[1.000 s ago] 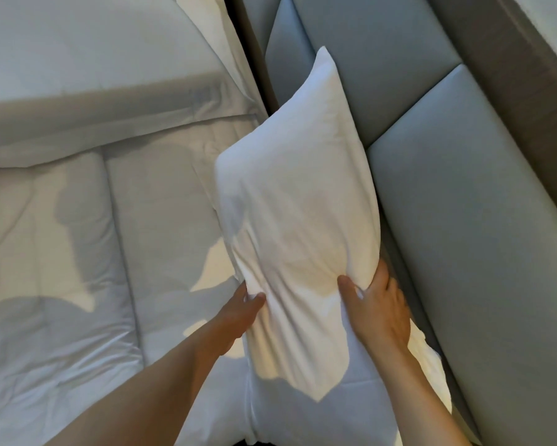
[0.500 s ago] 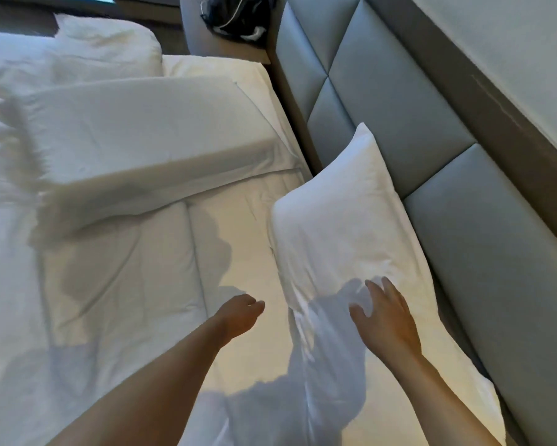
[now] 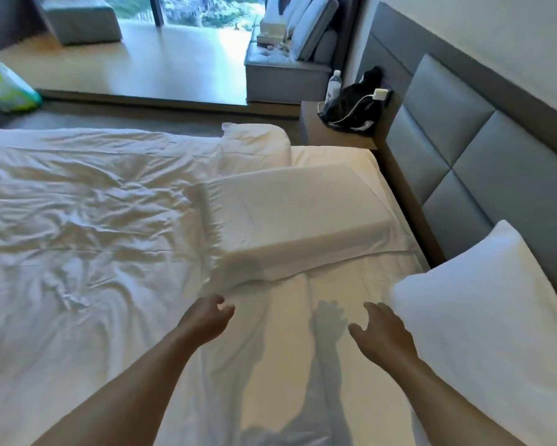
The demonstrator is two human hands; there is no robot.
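Note:
A white pillow (image 3: 483, 310) leans against the grey padded headboard (image 3: 463, 149) at the right. My right hand (image 3: 381, 333) hovers just left of it, fingers spread and relaxed, holding nothing. My left hand (image 3: 206, 320) is out over the white sheet (image 3: 286, 349), fingers loosely curled, empty, close to the near corner of a flat rectangular pillow (image 3: 296, 217) lying across the bed. A third pillow (image 3: 254, 149) lies behind that one at the bed's far edge.
A rumpled white duvet (image 3: 77, 226) covers the left of the bed. A nightstand (image 3: 338, 133) beyond holds a black bag (image 3: 351, 107), a charger and a water bottle (image 3: 333, 85). Farther off are a raised wooden floor, a grey bench and a window.
Both hands let go of the white pillow, now resting against the headboard, and moved left over the sheet. My view rose toward the far side of the room.

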